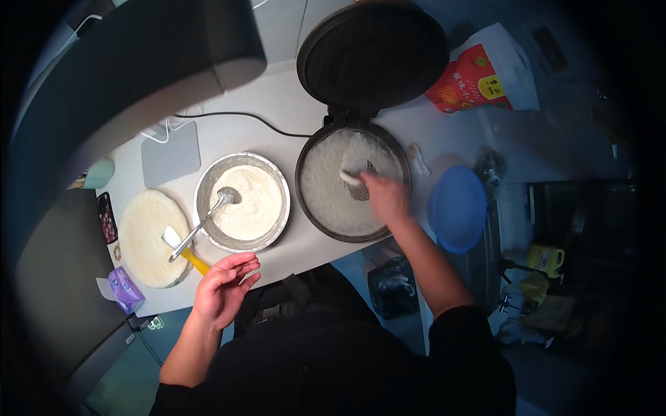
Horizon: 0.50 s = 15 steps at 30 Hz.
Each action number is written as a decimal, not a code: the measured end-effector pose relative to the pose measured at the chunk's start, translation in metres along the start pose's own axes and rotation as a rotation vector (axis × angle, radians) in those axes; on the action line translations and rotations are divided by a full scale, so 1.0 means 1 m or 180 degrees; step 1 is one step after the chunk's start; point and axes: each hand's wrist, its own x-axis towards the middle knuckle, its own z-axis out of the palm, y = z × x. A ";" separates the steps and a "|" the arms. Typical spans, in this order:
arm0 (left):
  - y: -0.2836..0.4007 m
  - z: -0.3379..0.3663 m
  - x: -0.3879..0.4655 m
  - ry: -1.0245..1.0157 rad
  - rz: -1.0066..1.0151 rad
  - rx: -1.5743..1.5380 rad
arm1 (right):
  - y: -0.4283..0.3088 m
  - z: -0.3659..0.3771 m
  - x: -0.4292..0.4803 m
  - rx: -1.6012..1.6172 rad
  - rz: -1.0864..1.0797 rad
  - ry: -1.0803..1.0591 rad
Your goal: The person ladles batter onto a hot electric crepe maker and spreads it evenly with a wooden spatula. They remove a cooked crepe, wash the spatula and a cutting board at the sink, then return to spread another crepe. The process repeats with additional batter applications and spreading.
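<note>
My right hand [386, 196] is over the lower plate of an electric griddle [299, 195], its fingers on a curved pale piece [351, 178], perhaps a lifted edge of batter or a handle; blur hides which. A thin whitish batter layer [328, 208] covers the plate, with a dark dimpled patch bared near its middle. The black lid stands raised behind. My left hand [226, 288] is empty, fingers apart, below a metal bowl [285, 221] of pale batter. A metal ladle [200, 226] lies across the bowl's rim. A yellow-handled spatula [195, 260] rests on a stack of round flatbreads [148, 234].
A blue oval plastic basin [459, 208] is right of the griddle, with a red and white bag [481, 78] behind it. A black power cord [260, 119] runs behind the bowl. A phone [106, 218] and a purple tissue pack [125, 291] are at the left edge.
</note>
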 end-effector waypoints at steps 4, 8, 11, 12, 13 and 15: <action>-0.007 0.004 -0.001 -0.0053 0.0009 0.0010 | 0.010 0.002 0.037 -0.0246 0.0101 0.0009; -0.009 0.004 -0.005 0.0001 0.0092 0.0085 | 0.001 0.001 0.007 0.0220 -0.0523 0.0202; -0.009 0.003 -0.007 0.0077 0.0116 0.0071 | -0.003 -0.009 -0.025 0.0263 -0.0615 -0.0295; -0.010 0.003 -0.007 0.0085 0.0120 0.0074 | -0.003 -0.010 -0.025 0.0291 -0.0504 -0.0365; -0.012 0.003 -0.007 -0.0009 0.0146 -0.0011 | -0.001 -0.012 -0.023 0.0362 -0.0634 0.0024; -0.015 0.005 -0.005 0.0045 0.0078 0.0069 | 0.005 -0.009 0.000 0.0440 -0.0744 0.0532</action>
